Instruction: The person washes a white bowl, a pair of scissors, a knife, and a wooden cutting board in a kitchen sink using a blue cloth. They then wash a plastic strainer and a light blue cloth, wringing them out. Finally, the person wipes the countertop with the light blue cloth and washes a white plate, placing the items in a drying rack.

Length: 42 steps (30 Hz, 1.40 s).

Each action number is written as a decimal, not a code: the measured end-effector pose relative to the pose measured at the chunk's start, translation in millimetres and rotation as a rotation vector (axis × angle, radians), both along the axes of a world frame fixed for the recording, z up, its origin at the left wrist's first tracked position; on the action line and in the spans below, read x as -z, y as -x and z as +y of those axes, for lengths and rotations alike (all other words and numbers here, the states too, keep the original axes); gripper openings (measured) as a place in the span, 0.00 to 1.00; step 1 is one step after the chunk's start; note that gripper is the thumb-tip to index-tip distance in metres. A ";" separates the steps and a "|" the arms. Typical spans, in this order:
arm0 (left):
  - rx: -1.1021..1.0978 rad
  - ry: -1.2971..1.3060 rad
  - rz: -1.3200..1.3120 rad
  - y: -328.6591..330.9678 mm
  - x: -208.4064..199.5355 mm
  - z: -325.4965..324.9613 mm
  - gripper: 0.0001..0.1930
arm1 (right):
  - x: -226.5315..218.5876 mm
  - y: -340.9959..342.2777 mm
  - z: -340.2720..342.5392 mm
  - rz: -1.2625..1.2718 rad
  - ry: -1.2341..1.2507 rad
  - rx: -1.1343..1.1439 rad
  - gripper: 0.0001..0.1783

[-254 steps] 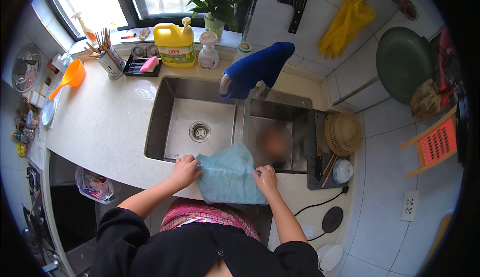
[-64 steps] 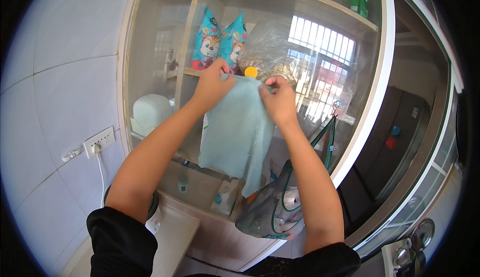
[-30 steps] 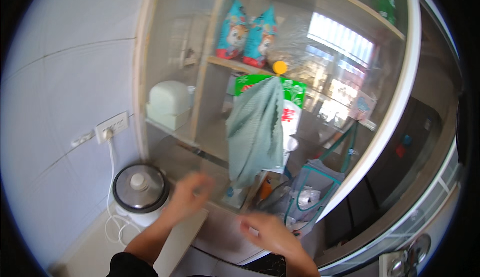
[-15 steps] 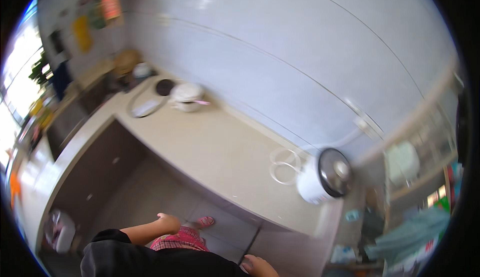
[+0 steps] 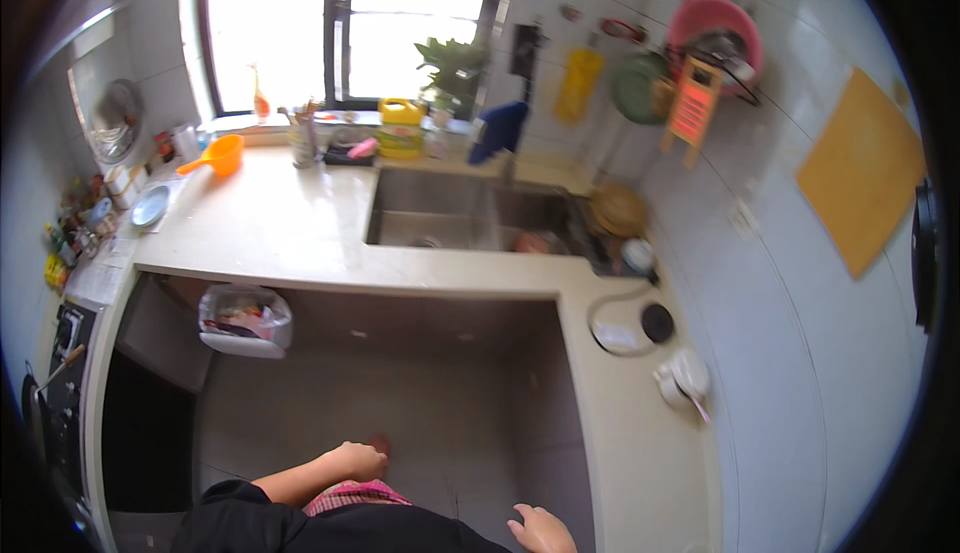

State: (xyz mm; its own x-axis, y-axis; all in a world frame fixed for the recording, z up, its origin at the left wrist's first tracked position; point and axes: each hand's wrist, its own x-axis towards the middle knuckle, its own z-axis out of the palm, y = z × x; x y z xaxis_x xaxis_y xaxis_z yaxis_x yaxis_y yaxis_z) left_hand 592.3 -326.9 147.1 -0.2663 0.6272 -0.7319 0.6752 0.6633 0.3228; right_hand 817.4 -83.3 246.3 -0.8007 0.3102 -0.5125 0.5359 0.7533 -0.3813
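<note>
My left hand is in front of my body at the lower middle, above the pink checked cloth at my waist. Its fingers are curled in, and nothing shows in them. Lower right, my right hand hangs low beside the counter's inner side, thumb apart from the fingers and holding nothing. Neither hand touches the counter. Ahead is a double steel sink, with something reddish in its right basin. A small white lidded pot with a pink handle stands on the right counter, near a round black disc.
A white bin with rubbish hangs under the counter at left. An orange ladle-shaped scoop, a yellow jug and a utensil holder stand by the window. At far left is a gas stove. A pink basin hangs at right.
My view has swung left from the long counter with the rice cooker to the sink and window. Both hands stay low in front of me; neither has taken anything.
</note>
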 end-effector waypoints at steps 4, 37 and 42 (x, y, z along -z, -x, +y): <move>-0.221 0.131 0.115 80.8 10.0 -61.3 0.18 | -5.8 141.5 -24.6 0.208 0.080 -0.260 0.19; -0.898 -0.307 0.061 293.3 -32.5 17.5 0.17 | -95.5 668.6 243.3 0.838 1.216 0.112 0.07; -1.045 -1.132 -0.065 347.3 -83.9 82.3 0.21 | -48.3 622.1 189.8 0.615 1.071 -0.120 0.06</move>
